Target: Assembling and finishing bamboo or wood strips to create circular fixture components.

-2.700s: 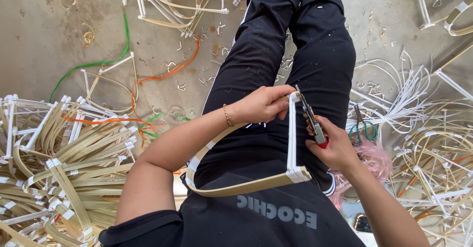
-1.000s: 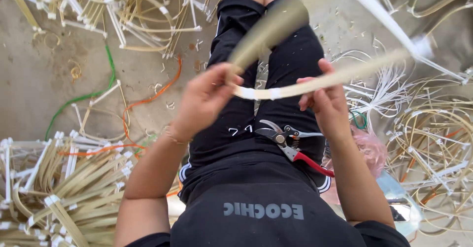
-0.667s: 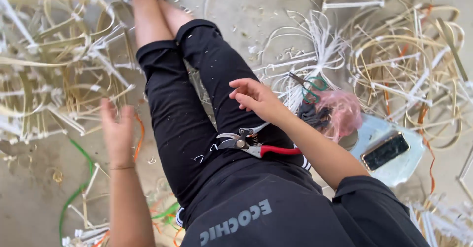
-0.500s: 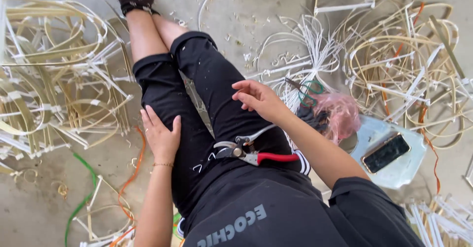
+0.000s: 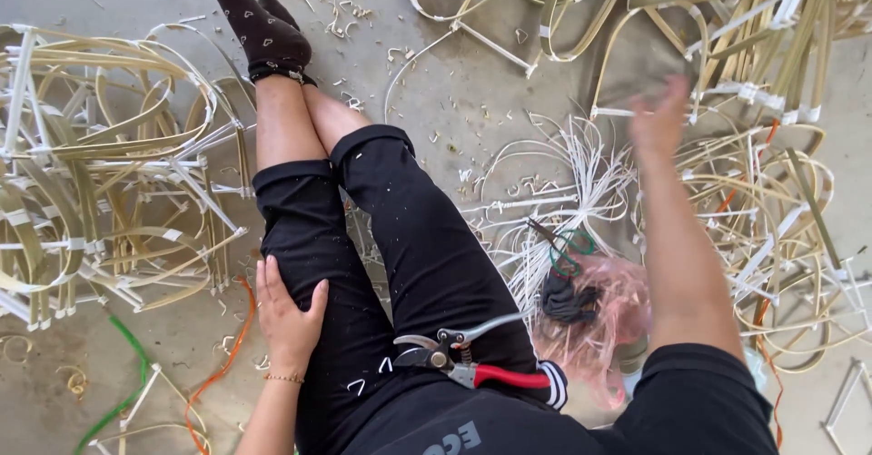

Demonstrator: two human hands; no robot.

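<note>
concrete floor [image 5: 472, 92]; red-handled pruning shears [image 5: 463, 364] lie open on lap, hands off.

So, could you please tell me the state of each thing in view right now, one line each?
Left hand: open, resting flat on the left thigh, holding nothing.
Right hand: raised, blurred, reaching toward the bent-strip frames; grip unclear.
Pruning shears: lying on the lap, blades parted, untouched.
Pink bag: crumpled on the floor.
Left frame pile: stacked, taped at the joints.
</note>
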